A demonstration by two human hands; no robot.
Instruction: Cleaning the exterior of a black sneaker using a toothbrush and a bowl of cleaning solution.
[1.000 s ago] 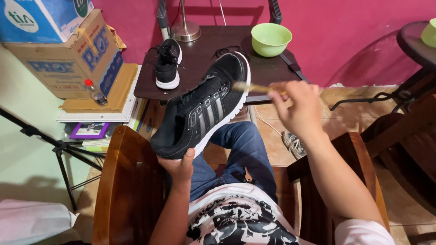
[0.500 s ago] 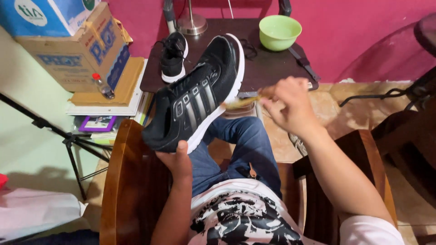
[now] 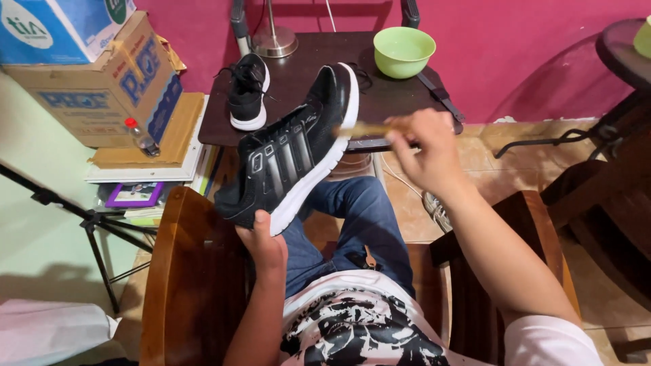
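Head view. The left hand point(image 3: 266, 238) grips the heel end of a black sports shoe with a white sole point(image 3: 293, 152), fingers closed under the sole, and holds it tilted above the lap with the toe pointing away toward the dark worktop point(image 3: 298, 74). The right hand point(image 3: 424, 146) is closed on a slender, light-coloured brush-like tool point(image 3: 366, 129); its tip lies against the white sole edge near the toe, though motion blur hides what kind of head it has. The matching shoe point(image 3: 247, 91) stands on the worktop, well apart from the held one, with a green bowl point(image 3: 404, 49) at the far right and a lamp base point(image 3: 274, 44) behind. Stacked cardboard boxes point(image 3: 95, 81) sit to the left.

Judged step: working the tool along the sole rim at the toe. A further stroke would call for a steady left grip, turning the shoe to present an untreated stretch of rim.
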